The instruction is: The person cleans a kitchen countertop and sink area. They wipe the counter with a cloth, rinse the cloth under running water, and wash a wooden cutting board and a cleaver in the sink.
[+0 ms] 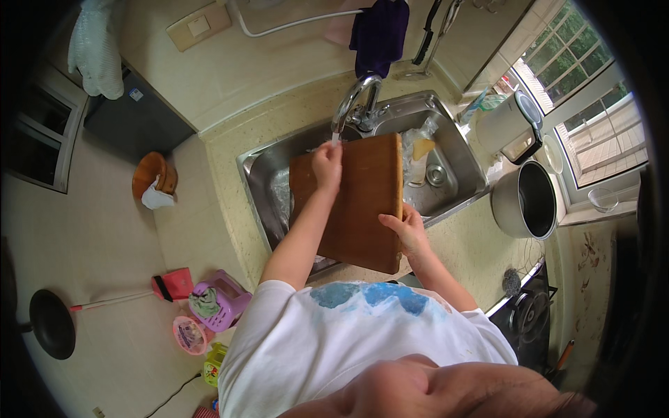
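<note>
A brown wooden cutting board (360,193) is tilted over the left basin of a steel double sink (266,209). My right hand (410,230) grips its right edge, with the thumb on the upper face. My left hand (327,164) is under the chrome faucet (347,104), where water runs onto it at the board's far edge. The fingers of that hand look bent, and whether they hold anything is unclear. In the right basin lie clear plastic (413,141), a yellowish piece (422,148) and a drain strainer (436,175).
Right of the sink stand a silver pot (504,201) and a white pitcher (504,125). Farther right is a gas stove (528,318), with a steel scrubber (511,282) near its edge. A purple cloth (380,34) hangs behind the faucet. Baskets (222,300) stand at lower left.
</note>
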The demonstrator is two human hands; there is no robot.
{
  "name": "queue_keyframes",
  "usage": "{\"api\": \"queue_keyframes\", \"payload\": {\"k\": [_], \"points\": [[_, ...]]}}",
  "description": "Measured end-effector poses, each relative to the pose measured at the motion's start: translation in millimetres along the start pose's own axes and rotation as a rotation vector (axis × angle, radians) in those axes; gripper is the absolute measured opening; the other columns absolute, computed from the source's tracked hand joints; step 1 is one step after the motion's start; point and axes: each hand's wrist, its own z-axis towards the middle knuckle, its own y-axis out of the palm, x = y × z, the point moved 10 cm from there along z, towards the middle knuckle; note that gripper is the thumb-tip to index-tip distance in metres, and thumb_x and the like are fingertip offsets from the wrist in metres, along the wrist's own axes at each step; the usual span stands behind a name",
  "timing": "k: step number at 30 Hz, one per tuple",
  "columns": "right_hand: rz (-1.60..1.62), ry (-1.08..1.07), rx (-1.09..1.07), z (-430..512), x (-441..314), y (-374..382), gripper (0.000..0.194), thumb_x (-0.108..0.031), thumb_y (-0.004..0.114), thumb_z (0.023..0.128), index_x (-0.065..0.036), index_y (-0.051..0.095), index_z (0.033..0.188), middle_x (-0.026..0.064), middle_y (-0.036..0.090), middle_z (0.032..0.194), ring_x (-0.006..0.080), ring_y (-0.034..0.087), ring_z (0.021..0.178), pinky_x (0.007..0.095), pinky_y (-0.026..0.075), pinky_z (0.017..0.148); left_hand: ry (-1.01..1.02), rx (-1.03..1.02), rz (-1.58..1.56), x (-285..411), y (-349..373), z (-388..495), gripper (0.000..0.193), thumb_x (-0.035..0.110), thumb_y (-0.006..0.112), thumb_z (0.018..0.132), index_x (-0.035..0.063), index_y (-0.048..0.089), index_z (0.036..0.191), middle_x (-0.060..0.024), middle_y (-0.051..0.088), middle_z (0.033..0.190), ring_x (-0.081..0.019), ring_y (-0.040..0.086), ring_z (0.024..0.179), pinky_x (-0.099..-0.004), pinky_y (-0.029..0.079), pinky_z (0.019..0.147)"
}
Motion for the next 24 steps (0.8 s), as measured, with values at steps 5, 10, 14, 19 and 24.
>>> {"api": "queue_keyframes", "payload": {"k": [5, 10, 14, 19, 24], "points": [[-0.024, 0.037, -0.050, 13, 3, 0, 0.035, -0.001, 0.066, 0.078, 0.003, 0.056, 0.111, 0.0076, 0.063, 0.101, 0.0136, 0.060, 0.088, 0.0269, 0.048, 0.079, 0.484, -0.100, 0.308, 37, 30, -25, 0.008, 0.013, 0.064, 0.082, 0.0079, 0.063, 0.088, -0.0105, 0.060, 0.091, -0.0269, 0.058, 0.086, -0.0349, 0.047, 0.077], [-0.088, 0.046, 0.007, 18, 8, -18, 0.036, -0.002, 0.065, 0.078, 0.005, 0.054, 0.112, 0.0106, 0.063, 0.101, 0.0159, 0.061, 0.089, 0.0291, 0.050, 0.079, -0.038, 0.037, 0.891, -59, -38, 19, 0.011, 0.016, 0.059, 0.085, 0.0052, 0.061, 0.085, -0.0158, 0.059, 0.091, -0.0346, 0.055, 0.088, -0.0443, 0.045, 0.079], [-0.128, 0.101, 0.041, 22, 15, -25, 0.034, -0.003, 0.063, 0.080, 0.004, 0.054, 0.112, 0.0074, 0.063, 0.101, 0.0134, 0.059, 0.089, 0.0273, 0.048, 0.081, 0.267, -0.179, 0.551, -17, 21, -8, 0.024, 0.018, 0.056, 0.089, 0.0042, 0.061, 0.108, -0.0198, 0.057, 0.113, -0.0381, 0.052, 0.106, -0.0447, 0.042, 0.092], [-0.125, 0.023, -0.047, 24, 5, -17, 0.035, -0.003, 0.062, 0.081, 0.004, 0.053, 0.114, 0.0074, 0.063, 0.100, 0.0131, 0.059, 0.089, 0.0277, 0.048, 0.080, 0.565, -0.588, 0.268, 92, 99, -92, 0.043, 0.016, 0.047, 0.094, 0.0052, 0.042, 0.135, -0.0165, 0.038, 0.142, -0.0322, 0.034, 0.133, -0.0383, 0.028, 0.108], [-0.252, 0.032, -0.021, 22, 7, -22, 0.037, -0.004, 0.063, 0.081, 0.005, 0.051, 0.115, 0.0084, 0.063, 0.099, 0.0136, 0.059, 0.086, 0.0275, 0.049, 0.077, 0.690, -0.701, 0.544, 65, 90, -95, 0.055, 0.023, 0.046, 0.094, 0.0042, 0.028, 0.143, -0.0146, 0.025, 0.150, -0.0319, 0.025, 0.137, -0.0384, 0.021, 0.111]]}}
